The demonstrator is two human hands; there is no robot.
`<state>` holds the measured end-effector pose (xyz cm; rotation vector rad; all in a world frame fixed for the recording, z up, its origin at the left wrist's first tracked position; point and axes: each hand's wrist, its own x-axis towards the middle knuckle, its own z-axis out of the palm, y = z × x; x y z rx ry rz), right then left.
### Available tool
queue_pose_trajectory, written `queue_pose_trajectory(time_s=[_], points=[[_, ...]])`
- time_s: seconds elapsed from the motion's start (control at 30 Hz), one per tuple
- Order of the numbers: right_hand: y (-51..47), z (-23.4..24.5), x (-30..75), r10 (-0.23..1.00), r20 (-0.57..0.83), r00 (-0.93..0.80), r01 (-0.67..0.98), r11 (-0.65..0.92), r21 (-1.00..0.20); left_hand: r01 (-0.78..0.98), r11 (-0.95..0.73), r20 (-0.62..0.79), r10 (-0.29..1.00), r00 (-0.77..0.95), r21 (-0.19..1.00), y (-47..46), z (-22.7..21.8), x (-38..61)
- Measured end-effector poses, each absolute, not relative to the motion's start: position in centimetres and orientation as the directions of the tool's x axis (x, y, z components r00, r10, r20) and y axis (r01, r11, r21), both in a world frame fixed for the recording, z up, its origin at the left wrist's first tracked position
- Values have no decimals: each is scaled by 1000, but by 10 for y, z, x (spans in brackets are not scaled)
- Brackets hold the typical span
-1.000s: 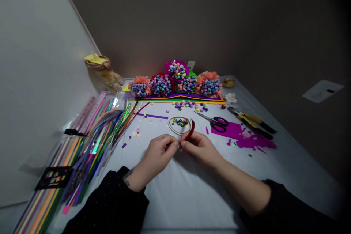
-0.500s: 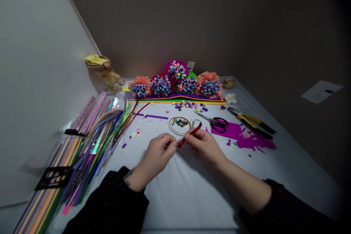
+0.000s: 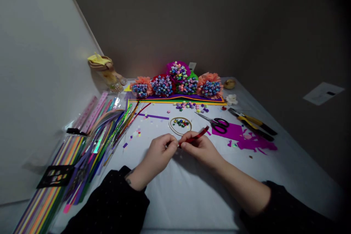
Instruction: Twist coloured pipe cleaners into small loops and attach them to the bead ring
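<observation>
A shiny red paper strip [image 3: 199,135] runs between my two hands above the white table. My left hand [image 3: 163,151] is closed, thumb and fingers pinching the strip's near end, which is mostly hidden. With thumb against fingers, my right hand [image 3: 201,150] pinches the strip farther along, and its loose end sticks up to the right. Just beyond my hands lies a thin gold ring [image 3: 170,126] with small shiny coloured stars [image 3: 181,122] inside it. Scissors [image 3: 215,122] with black handles rest to the right of the ring.
Bundles of coloured paper strips [image 3: 61,153] spread along the left. Pliers [image 3: 252,122] and magenta paper scraps [image 3: 227,131] lie at the right. Star-filled paper flowers [image 3: 161,85] stand at the back on coloured sheets [image 3: 178,99], with loose pastel stars [image 3: 189,106] before them.
My right hand has closed in on my left, its fingers now curled lower around the red strip. The strip's free end points farther right. The view has shifted slightly.
</observation>
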<state>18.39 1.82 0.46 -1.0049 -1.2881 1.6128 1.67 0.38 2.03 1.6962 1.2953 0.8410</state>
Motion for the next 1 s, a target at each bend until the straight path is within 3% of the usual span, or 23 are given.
queue_pose_trajectory(time_s=[0.3, 0.47, 0.8, 1.0], points=[[16, 13, 183, 928, -199, -314, 10, -206, -979, 498, -400, 248, 906, 343, 770, 3, 20, 13], [15, 12, 183, 908, -239, -345, 31, -243, -969, 548, -494, 296, 862, 412, 675, 2, 17, 11], [18, 5, 183, 897, -246, -368, 11, -261, -965, 555, -371, 148, 902, 405, 745, 3, 22, 15], [17, 2, 184, 867, -271, -418, -130, -352, -927, 486, -241, 134, 960, 245, 840, 4, 21, 14]])
